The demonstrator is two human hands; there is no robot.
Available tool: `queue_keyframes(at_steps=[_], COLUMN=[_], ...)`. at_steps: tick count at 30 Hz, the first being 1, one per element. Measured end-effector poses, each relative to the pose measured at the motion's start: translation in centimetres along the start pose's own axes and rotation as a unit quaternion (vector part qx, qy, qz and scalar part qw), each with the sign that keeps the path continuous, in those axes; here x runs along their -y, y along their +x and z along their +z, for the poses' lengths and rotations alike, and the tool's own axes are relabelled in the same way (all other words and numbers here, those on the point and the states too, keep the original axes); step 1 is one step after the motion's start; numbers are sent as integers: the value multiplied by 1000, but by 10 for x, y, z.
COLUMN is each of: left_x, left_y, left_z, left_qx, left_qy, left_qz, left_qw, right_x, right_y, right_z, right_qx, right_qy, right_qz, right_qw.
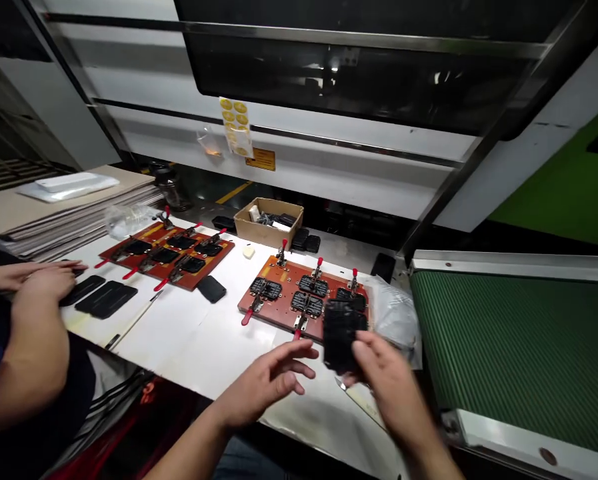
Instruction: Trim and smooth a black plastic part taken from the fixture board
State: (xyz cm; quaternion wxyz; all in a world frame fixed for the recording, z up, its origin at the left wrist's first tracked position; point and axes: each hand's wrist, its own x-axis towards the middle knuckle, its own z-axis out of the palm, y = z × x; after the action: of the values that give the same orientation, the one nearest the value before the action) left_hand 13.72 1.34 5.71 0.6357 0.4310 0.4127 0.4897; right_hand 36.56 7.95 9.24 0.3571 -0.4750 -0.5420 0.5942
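Right hand (385,381) holds one black part (341,335).

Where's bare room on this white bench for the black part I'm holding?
Bare white tabletop lies between the near reddish clamp plate and the far plate, beyond your left hand. The green ribbed conveyor belt is bare too. Crowded: around the brown cardboard box and by the co-worker's hands. Your right hand grips the black part.

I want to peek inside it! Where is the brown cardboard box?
In the head view, the cardboard box sits at the back of the white table, left of centre. It is just behind the far corner of the right-hand red-brown clamp board.
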Motion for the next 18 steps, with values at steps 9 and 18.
queue_keyframes(at_steps=[9, 18], left_x=[-3, -16], left_y=[-15, 5], left_z=[-89, -165], left_qx=[-264, -302], left_qy=[-83, -61], left_qz=[-30, -8], left_qw=[961, 951], right_x=[-125, -165], right_y=[-4, -8], right_z=[94, 87], right_qx=[83, -10], right_qy=[-104, -308], right_qz=[54, -34], right_qw=[990, 951])
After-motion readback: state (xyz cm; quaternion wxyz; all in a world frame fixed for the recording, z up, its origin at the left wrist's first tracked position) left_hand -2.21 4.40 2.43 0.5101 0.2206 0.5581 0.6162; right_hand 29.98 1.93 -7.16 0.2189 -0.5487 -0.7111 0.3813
